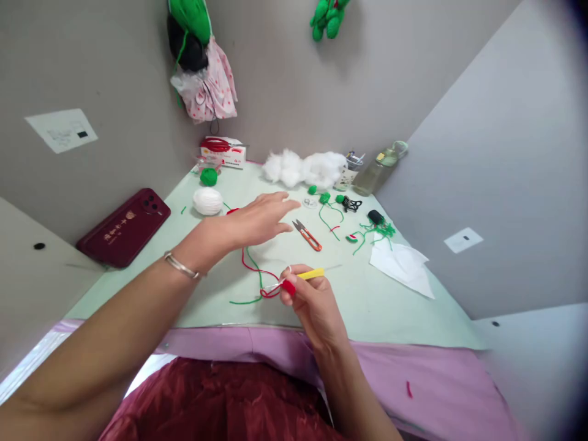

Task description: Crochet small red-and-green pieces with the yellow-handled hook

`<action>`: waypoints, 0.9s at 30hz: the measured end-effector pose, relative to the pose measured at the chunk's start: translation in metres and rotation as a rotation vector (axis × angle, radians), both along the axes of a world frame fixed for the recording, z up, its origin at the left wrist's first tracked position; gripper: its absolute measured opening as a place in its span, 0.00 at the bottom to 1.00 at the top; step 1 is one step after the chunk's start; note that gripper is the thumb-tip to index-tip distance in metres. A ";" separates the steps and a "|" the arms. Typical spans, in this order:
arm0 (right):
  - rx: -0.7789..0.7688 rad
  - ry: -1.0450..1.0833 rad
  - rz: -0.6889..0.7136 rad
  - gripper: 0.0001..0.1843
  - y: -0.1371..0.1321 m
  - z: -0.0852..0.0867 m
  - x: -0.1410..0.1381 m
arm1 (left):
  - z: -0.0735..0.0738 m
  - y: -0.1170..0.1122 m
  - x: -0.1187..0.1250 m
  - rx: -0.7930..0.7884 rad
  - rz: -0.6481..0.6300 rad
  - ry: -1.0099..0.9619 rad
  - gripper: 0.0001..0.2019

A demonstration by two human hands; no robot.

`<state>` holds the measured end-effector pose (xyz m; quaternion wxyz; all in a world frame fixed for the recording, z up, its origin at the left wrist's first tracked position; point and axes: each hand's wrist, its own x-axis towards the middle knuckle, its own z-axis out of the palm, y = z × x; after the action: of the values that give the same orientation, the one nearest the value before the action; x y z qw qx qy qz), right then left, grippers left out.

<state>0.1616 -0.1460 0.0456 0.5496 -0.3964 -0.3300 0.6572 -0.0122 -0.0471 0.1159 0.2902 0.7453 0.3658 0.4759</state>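
My left hand (257, 220) stretches forward over the pale green table (349, 294), fingers out flat and holding nothing; its fingertips are nearest the orange-handled thread snips (307, 235). My right hand (309, 300) is closed near the table's front edge, pinching a yellow-handled crochet hook (310, 274) together with a small red piece and loops of red and green yarn (255, 277) that trail across the table. A silver bangle sits on my left wrist.
A white yarn ball (207, 201), a green yarn ball (208, 177), white stuffing (303, 168), small green crocheted pieces (325, 197), a black clip (351, 204), a bottle (377, 170), white paper (402, 264) and a dark red phone (124, 226) lie around. Grey partitions enclose the desk.
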 end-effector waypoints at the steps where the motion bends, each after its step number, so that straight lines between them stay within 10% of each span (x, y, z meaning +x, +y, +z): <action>1: 0.001 -0.009 -0.008 0.17 -0.001 0.000 0.003 | -0.002 0.001 0.005 -0.020 -0.021 -0.003 0.16; 11: 0.058 -0.053 0.023 0.15 -0.007 0.002 0.010 | -0.036 -0.076 -0.015 -0.591 -0.490 -0.383 0.25; 18: 0.150 -0.114 0.155 0.09 -0.014 0.008 0.002 | -0.047 -0.073 0.013 -0.455 -0.365 -0.774 0.25; 23: 0.157 -0.125 0.117 0.09 -0.010 0.004 0.006 | -0.058 -0.079 -0.001 0.107 -0.087 -0.218 0.18; 27: 0.229 -0.160 0.137 0.06 -0.007 -0.002 0.006 | -0.062 -0.091 0.004 -0.014 -0.054 -0.235 0.08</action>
<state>0.1674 -0.1534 0.0435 0.5169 -0.3587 -0.4719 0.6176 -0.0087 -0.1380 0.0539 0.3492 0.6920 0.3123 0.5492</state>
